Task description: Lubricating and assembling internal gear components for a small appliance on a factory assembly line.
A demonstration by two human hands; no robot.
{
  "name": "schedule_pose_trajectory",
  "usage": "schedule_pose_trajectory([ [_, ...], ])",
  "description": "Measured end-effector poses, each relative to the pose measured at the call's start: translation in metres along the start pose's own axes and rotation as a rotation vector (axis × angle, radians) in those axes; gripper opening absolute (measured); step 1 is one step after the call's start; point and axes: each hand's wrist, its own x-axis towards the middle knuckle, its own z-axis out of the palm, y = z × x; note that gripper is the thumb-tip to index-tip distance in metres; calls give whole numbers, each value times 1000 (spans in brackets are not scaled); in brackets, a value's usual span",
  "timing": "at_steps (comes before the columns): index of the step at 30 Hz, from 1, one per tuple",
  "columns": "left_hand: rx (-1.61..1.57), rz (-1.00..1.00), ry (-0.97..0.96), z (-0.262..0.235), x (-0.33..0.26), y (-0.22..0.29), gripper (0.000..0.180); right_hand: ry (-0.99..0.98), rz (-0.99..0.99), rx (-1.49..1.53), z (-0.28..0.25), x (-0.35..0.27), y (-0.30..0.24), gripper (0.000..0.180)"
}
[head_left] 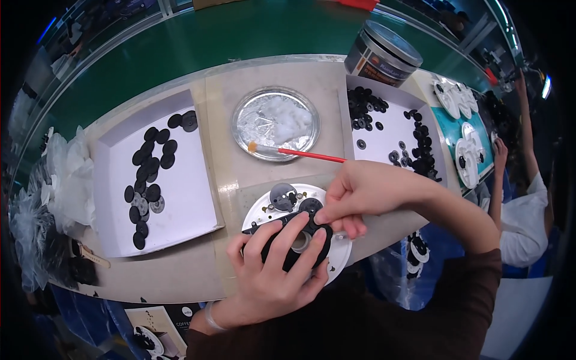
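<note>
A white round plate point(343, 255) lies on the table in front of me, carrying a black plastic housing point(259, 227). My left hand point(277, 258) is wrapped over the housing, its fingers bent across the top and the thumb at the side. A larger grey gear point(282, 197) sits on the plate beyond my fingers. Close to it is a black gear point(310, 206). My right hand point(354, 198) is closed, its thumb and fingertip coming down right beside that black gear; whatever lies between them is hidden.
On the left stands a white tray point(180, 204) of black discs; another tray point(384, 132) holds small black gears. Between them a round dish point(240, 123) of white grease supports a red-handled brush point(312, 155). Behind stands a metal can point(384, 54). A co-worker's arm point(499, 168) reaches in at right.
</note>
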Motion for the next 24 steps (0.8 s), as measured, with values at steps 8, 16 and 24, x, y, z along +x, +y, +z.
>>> schedule_pose_trajectory([
  [8, 15, 54, -117, -5, -1, -1, 34, 1099, -577, -1017, -18, -52, 59, 29],
  [16, 42, 59, -105, -4, -2, -1, 38, 1021, -330, -258, -12, -82, 64, 23],
  [24, 13, 54, -84, -3, 1, 0, 39, 1209, -1110, -182, -7, -42, 10, 14],
])
